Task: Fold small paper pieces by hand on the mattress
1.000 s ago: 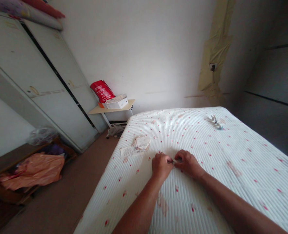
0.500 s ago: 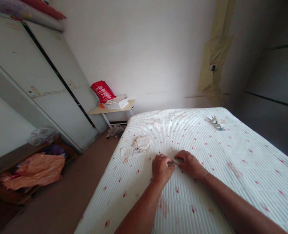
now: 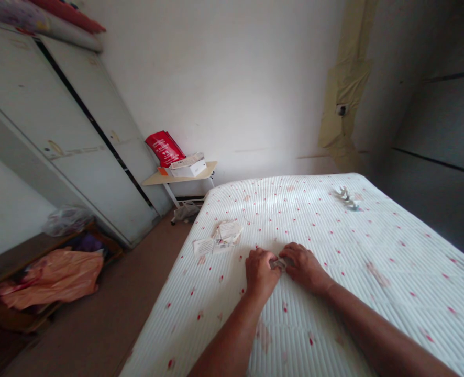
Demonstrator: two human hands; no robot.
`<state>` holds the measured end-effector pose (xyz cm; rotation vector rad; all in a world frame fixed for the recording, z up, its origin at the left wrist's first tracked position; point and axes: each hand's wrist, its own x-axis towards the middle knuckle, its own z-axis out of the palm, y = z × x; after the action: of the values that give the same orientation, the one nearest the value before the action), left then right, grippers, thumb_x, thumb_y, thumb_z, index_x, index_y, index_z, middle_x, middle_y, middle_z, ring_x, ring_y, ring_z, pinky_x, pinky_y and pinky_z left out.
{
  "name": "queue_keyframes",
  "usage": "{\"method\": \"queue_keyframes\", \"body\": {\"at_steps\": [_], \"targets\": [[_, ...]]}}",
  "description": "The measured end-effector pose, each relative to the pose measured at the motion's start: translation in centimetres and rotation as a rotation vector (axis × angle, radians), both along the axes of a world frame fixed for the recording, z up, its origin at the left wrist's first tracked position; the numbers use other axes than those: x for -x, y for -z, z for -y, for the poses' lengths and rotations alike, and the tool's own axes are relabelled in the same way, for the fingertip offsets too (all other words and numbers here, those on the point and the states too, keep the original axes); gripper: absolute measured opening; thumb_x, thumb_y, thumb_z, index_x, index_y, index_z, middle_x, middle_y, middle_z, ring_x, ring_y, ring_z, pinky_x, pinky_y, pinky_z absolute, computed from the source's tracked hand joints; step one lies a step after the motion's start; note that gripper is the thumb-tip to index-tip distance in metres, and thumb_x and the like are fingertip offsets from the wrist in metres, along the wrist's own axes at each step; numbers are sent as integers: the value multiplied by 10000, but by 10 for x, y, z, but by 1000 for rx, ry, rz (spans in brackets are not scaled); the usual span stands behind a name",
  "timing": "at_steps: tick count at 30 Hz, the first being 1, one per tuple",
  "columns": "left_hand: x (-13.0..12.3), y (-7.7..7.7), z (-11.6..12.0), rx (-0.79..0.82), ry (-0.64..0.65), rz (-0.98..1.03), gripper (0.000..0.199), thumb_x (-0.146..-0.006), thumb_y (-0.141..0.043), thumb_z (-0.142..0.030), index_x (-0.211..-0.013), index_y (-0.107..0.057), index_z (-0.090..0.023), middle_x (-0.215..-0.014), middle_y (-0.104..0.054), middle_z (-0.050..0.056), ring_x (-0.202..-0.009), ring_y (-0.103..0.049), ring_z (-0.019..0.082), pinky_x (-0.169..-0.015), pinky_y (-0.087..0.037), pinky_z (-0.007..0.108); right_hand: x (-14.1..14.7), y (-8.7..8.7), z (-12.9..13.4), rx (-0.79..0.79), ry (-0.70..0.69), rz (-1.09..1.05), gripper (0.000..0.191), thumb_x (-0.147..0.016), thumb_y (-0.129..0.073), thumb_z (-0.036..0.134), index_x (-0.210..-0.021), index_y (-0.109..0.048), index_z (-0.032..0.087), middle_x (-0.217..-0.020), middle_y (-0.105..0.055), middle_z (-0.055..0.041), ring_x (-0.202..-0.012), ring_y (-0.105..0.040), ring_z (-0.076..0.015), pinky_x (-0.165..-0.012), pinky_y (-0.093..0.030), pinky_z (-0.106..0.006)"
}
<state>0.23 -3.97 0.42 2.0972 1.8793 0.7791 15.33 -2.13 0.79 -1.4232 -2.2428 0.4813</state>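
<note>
A small greyish piece of paper [image 3: 281, 263], creased, shows between my two hands just above the bed. My left hand [image 3: 260, 269] has its fingers closed on the paper's left end. From the other side, my right hand [image 3: 305, 267] pinches the right end; the fingers hide much of the paper. To the left of my hands lies a loose pile of printed paper slips [image 3: 228, 231]. Far off at the right of the bed, a row of small folded pale pieces [image 3: 348, 198] rests on the cover.
The bed [image 3: 287, 309] has a ribbed white cover with red dots. Beyond its far left corner, a small table [image 3: 200, 174] bears a red bag [image 3: 165, 149] and a white box [image 3: 190, 167]. A wardrobe [image 3: 86, 131] and an orange cloth [image 3: 55, 280] are at left.
My right hand has come slightly nearer to my left, and more of the paper shows between them. The pile and the folded pieces have stayed in place.
</note>
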Motion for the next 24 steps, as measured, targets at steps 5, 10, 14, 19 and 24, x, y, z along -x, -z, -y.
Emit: {"method": "queue_keyframes", "body": {"at_steps": [5, 10, 14, 19, 24], "targets": [[-1, 0, 1, 7, -7, 5, 73, -660, -634, -175, -722, -617, -211, -795, -634, 0, -833, -536, 164, -759, -359, 268, -4, 5, -4, -15, -31, -104, 154, -680, -557, 108, -796, -618, 187, -876, -588, -35, -830, -534, -159, -733, -395, -252], [-2, 0, 2, -9, -11, 2, 68, -655, -628, -155, -683, -592, -206, -740, -627, -16, -794, -535, 154, -719, -346, 264, -3, 8, -5, -44, -15, -149, 57, -696, -558, 124, -718, -572, 175, -803, -583, -29, -764, -530, -144, -688, -392, -242], [-2, 2, 2, -58, 4, 54, 109, -648, -602, -110, -703, -577, -200, -700, -609, -25, -731, -529, 140, -675, -337, 253, -1, 6, -5, -65, -48, -177, 93, -705, -536, 107, -648, -545, 178, -726, -560, -15, -704, -521, -136, -648, -392, -240], [0, 5, -1, -181, 18, 118, 159, -647, -578, -60, -725, -564, -197, -695, -593, -25, -708, -516, 137, -676, -348, 260, -1, 1, -2, -187, -138, -298, 118, -775, -508, 146, -668, -537, 186, -725, -559, -28, -736, -526, -156, -658, -405, -263], [4, 2, -4, -328, 63, 54, 130, -662, -585, -72, -669, -535, -192, -721, -575, 4, -792, -495, 169, -725, -359, 287, 0, 2, -1, -430, -193, -176, 162, -839, -450, 163, -732, -571, 171, -720, -566, -51, -740, -494, -173, -672, -377, -282]]}}
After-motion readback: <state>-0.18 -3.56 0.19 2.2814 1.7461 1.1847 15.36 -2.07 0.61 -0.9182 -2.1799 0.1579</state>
